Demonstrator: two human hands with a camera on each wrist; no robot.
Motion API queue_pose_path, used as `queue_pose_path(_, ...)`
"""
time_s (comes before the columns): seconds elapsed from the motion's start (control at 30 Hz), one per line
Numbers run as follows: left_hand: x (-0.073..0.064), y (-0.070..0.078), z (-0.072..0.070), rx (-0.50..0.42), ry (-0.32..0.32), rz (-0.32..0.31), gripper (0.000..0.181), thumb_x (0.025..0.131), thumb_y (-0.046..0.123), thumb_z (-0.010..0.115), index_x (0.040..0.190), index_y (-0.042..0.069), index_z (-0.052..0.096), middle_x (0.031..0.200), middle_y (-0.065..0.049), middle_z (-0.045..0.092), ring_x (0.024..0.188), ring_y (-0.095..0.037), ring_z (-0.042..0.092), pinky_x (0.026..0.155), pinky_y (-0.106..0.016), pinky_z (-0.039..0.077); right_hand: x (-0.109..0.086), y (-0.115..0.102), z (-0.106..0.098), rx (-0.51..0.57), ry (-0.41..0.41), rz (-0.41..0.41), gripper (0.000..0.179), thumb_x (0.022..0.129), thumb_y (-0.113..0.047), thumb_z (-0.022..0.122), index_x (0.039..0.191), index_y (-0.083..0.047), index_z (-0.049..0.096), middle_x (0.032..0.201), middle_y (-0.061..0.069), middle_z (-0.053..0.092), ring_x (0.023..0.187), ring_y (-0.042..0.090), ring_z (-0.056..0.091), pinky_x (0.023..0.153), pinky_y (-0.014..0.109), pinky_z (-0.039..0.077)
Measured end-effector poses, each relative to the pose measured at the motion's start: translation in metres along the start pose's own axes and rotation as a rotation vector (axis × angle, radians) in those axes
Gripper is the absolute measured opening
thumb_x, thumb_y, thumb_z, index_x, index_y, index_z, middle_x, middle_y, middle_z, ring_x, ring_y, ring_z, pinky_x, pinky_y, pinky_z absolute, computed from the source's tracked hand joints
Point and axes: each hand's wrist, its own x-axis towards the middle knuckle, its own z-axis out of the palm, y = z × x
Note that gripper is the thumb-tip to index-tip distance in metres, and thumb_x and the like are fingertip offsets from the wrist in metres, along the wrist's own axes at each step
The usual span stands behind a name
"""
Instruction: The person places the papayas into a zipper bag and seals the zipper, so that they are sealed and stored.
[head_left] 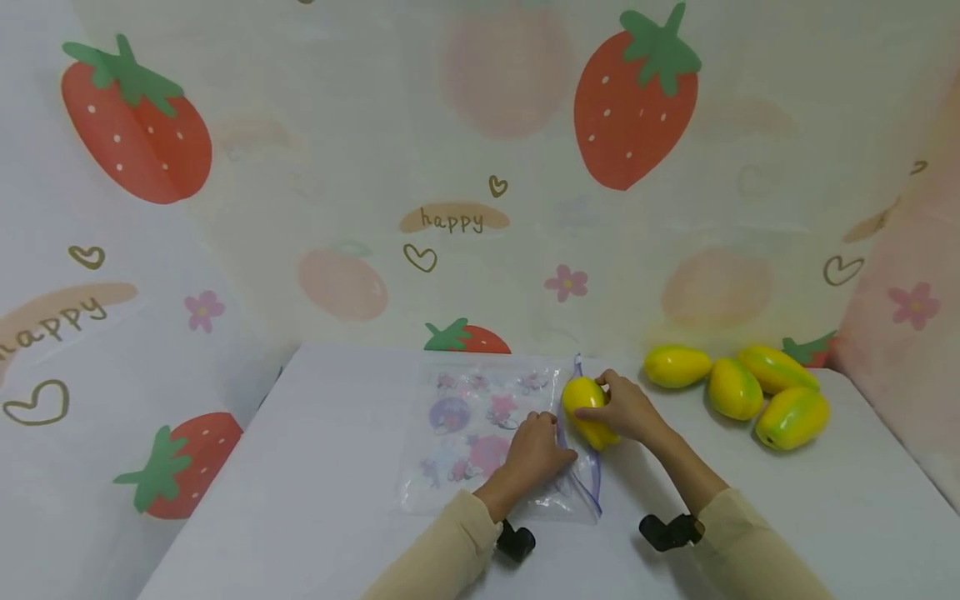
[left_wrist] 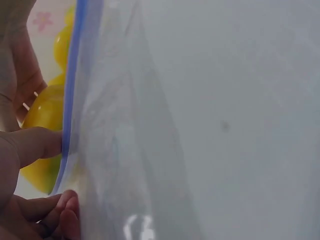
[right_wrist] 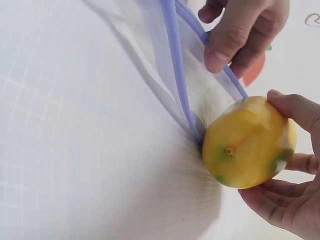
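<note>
A clear zip bag [head_left: 416, 433] with purple edging and a pink and purple print lies flat on the white table, its mouth facing right. My left hand [head_left: 534, 457] pinches one side of the mouth; in the right wrist view the thumb [right_wrist: 220, 52] presses on the plastic by the purple zip strip [right_wrist: 174, 55], and the two sides stand apart. My right hand [head_left: 630, 407] grips a yellow mango [head_left: 582, 398] with green patches, thumb on one side and fingers on the other. The mango is right at the bag's opening, overlapping its purple edge in the head view.
Several more yellow-green mangoes [head_left: 735, 390] lie grouped at the back right of the table [head_left: 315, 467]. Behind the table hangs a backdrop [head_left: 360, 167] printed with strawberries, hearts and the word "happy". A black wrist camera [head_left: 670, 532] hangs by the right sleeve.
</note>
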Motion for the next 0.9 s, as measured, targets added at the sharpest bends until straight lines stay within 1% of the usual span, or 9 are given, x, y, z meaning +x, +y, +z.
queue_pose_path(0.13, 0.003, -0.001, 0.001, -0.121, -0.036, -0.027, 0.046, 0.081, 0.022, 0.076, 0.116, -0.004, 0.063, 0.089, -0.007, 0.061, 0.076, -0.017, 0.053, 0.076, -0.032, 0.052, -0.002, 0.002, 0.0, 0.001, 0.004, -0.015, 0.066, 0.082, -0.036, 0.076, 0.124, 0.005, 0.048, 0.112, 0.027, 0.061, 0.093, 0.031, 0.06, 0.079, 0.04, 0.055)
queue_pose_path(0.2, 0.005, -0.002, 0.002, -0.169, -0.042, -0.047, 0.04, 0.082, 0.021, 0.076, 0.111, -0.003, 0.067, 0.083, -0.006, 0.064, 0.072, -0.015, 0.053, 0.071, -0.03, 0.052, -0.003, 0.002, 0.0, 0.001, 0.007, -0.017, 0.066, 0.082, -0.036, 0.075, 0.125, 0.005, 0.047, 0.113, 0.027, 0.061, 0.094, 0.032, 0.06, 0.081, 0.041, 0.055)
queue_pose_path(0.27, 0.006, -0.002, 0.003, -0.202, -0.049, -0.065, 0.027, 0.082, 0.02, 0.075, 0.098, -0.002, 0.071, 0.072, -0.003, 0.062, 0.064, -0.013, 0.05, 0.06, -0.026, 0.048, -0.003, 0.002, 0.0, 0.0, 0.005, -0.021, 0.067, 0.082, -0.036, 0.075, 0.126, 0.006, 0.047, 0.114, 0.028, 0.06, 0.095, 0.033, 0.06, 0.082, 0.042, 0.055)
queue_pose_path(0.33, 0.005, -0.002, 0.005, -0.224, -0.05, -0.084, 0.018, 0.084, 0.019, 0.074, 0.081, 0.001, 0.072, 0.061, 0.001, 0.056, 0.055, -0.011, 0.046, 0.051, -0.022, 0.041, -0.003, 0.002, 0.0, 0.001, 0.004, -0.013, 0.067, 0.083, -0.036, 0.075, 0.127, 0.005, 0.047, 0.115, 0.027, 0.06, 0.096, 0.033, 0.06, 0.083, 0.042, 0.054)
queue_pose_path(0.4, 0.006, -0.002, 0.005, -0.244, -0.036, -0.085, 0.025, 0.085, 0.016, 0.072, 0.064, 0.004, 0.065, 0.051, 0.003, 0.046, 0.047, -0.01, 0.04, 0.044, -0.021, 0.032, -0.003, 0.001, 0.001, 0.006, 0.004, -0.02, 0.067, 0.083, -0.035, 0.075, 0.128, 0.006, 0.046, 0.115, 0.028, 0.06, 0.096, 0.033, 0.06, 0.083, 0.043, 0.054)
queue_pose_path(0.47, 0.006, -0.002, 0.005, -0.258, -0.009, -0.085, 0.031, 0.086, 0.015, 0.07, 0.057, 0.007, 0.06, 0.047, 0.005, 0.04, 0.043, -0.009, 0.036, 0.041, -0.02, 0.028, -0.003, 0.0, 0.002, 0.008, 0.016, -0.029, 0.068, 0.084, -0.035, 0.075, 0.129, 0.006, 0.046, 0.117, 0.028, 0.06, 0.097, 0.034, 0.06, 0.084, 0.043, 0.054)
queue_pose_path(0.6, 0.006, -0.001, 0.002, -0.282, 0.024, -0.072, 0.031, 0.087, 0.014, 0.067, 0.057, 0.007, 0.062, 0.045, 0.006, 0.037, 0.041, -0.008, 0.034, 0.039, -0.019, 0.026, -0.005, 0.0, 0.002, -0.001, 0.045, -0.039, 0.071, 0.085, -0.038, 0.073, 0.132, 0.007, 0.045, 0.123, 0.031, 0.057, 0.106, 0.039, 0.059, 0.087, 0.047, 0.052)
queue_pose_path(0.77, 0.003, 0.001, 0.004, -0.302, 0.028, -0.045, 0.023, 0.087, 0.012, 0.065, 0.066, 0.004, 0.069, 0.047, 0.005, 0.039, 0.044, -0.008, 0.035, 0.041, -0.02, 0.028, -0.009, 0.004, 0.002, -0.014, 0.043, -0.01, 0.076, 0.086, -0.044, 0.07, 0.137, 0.006, 0.044, 0.128, 0.032, 0.055, 0.113, 0.042, 0.056, 0.092, 0.05, 0.05)
queue_pose_path(0.9, 0.0, 0.0, 0.008, -0.293, 0.053, -0.027, 0.018, 0.087, 0.013, 0.064, 0.077, 0.002, 0.075, 0.052, 0.005, 0.045, 0.046, -0.008, 0.039, 0.044, -0.02, 0.031, -0.012, 0.008, 0.0, -0.008, 0.032, -0.024, 0.074, 0.088, -0.044, 0.068, 0.138, 0.005, 0.045, 0.127, 0.034, 0.054, 0.113, 0.044, 0.055, 0.093, 0.052, 0.049)
